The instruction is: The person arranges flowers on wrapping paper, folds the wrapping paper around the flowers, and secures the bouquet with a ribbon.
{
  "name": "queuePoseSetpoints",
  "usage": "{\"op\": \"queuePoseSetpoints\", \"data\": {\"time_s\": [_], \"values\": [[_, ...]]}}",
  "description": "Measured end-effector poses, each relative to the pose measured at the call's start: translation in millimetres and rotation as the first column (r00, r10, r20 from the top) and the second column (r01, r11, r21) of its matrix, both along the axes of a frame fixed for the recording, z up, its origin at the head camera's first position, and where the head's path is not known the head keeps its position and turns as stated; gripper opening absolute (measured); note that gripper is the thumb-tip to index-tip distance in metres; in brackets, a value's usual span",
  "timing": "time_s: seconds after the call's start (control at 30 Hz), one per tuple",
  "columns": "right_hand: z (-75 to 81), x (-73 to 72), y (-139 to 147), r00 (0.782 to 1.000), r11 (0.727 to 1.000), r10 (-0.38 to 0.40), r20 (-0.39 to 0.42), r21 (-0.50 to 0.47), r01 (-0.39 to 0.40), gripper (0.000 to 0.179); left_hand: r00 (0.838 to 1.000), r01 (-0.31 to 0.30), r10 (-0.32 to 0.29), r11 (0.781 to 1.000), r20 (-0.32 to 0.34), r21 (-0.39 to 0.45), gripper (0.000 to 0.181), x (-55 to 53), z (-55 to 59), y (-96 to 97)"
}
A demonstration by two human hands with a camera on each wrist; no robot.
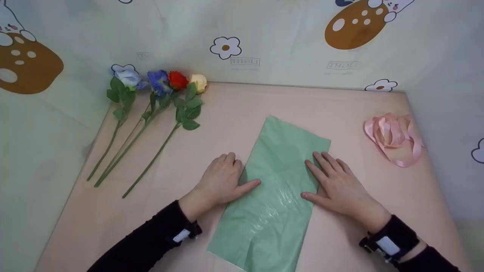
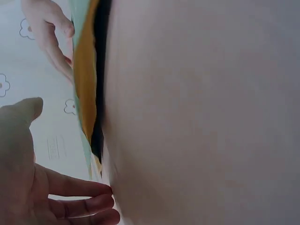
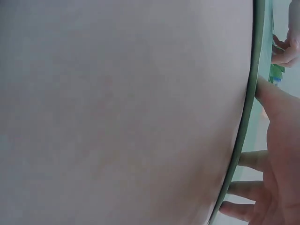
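Observation:
A green pack of folded wrapping paper [image 1: 276,177], shiny and creased in its middle, lies slanted on the pink tabletop. Yellow [image 2: 86,75] and black [image 2: 100,70] layers show beneath the green along its left edge in the left wrist view. My left hand [image 1: 223,181] is at that edge, its thumb reaching over the top and its fingertips down by the tabletop. On the other side, my right hand [image 1: 336,185] has its fingers spread, with the fingertips resting on the green surface along the right edge [image 3: 243,122]. Neither hand grips anything.
Several artificial flowers lie at the back left: a pale blue one [image 1: 128,78], a purple-blue one [image 1: 159,81], a red one [image 1: 177,80] and a cream one [image 1: 199,82]. A loose pink ribbon [image 1: 391,132] is by the right edge. Patterned cloth [image 1: 280,41] hangs behind the table.

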State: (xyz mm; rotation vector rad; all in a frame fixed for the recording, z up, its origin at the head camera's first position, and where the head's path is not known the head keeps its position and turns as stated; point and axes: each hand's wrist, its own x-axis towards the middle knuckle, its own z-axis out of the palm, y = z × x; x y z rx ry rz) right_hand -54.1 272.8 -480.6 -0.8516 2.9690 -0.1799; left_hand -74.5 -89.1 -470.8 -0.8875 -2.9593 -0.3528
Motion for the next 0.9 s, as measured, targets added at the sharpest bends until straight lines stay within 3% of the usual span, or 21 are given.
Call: {"op": "queuePoseSetpoints", "data": {"time_s": [0.13,0.27,0.5,0.6,0.77,0.9], "values": [[-1.3,-3.1,-4.4,1.0,1.0,-0.018,-0.008,0.001,0.018,0.096,0.992,-0.06,0.047,0.992,0.113,0.11,0.06,0.3,1.3,7.0],[-1.9,-7.2,-8.6,0.999,1.0,-0.015,-0.032,-0.003,0.015,0.095,0.971,-0.136,0.092,0.972,0.221,0.19,0.044,-1.4,4.5,9.5],[1.0,-15.9,-12.5,0.999,1.0,-0.03,-0.02,0.007,0.03,0.094,0.933,-0.248,0.157,0.932,0.324,0.262,0.031,-7.0,11.2,6.5],[2.6,-22.3,-13.6,0.999,0.999,-0.037,0.006,0.015,0.037,0.095,0.904,-0.304,0.168,0.9,0.394,0.313,0.024,-10.5,13.1,2.1],[3.8,-34.5,-16.9,0.998,0.999,-0.04,0.041,0.033,0.038,0.096,0.835,-0.416,0.182,0.826,0.52,0.379,0.012,-17.5,12.3,-5.4],[3.6,-41.1,-22.0,0.999,0.999,-0.04,-0.009,-0.009,0.039,0.091,0.791,-0.489,0.196,0.772,0.58,0.406,0.012,-22.0,9.0,-9.1]]}}
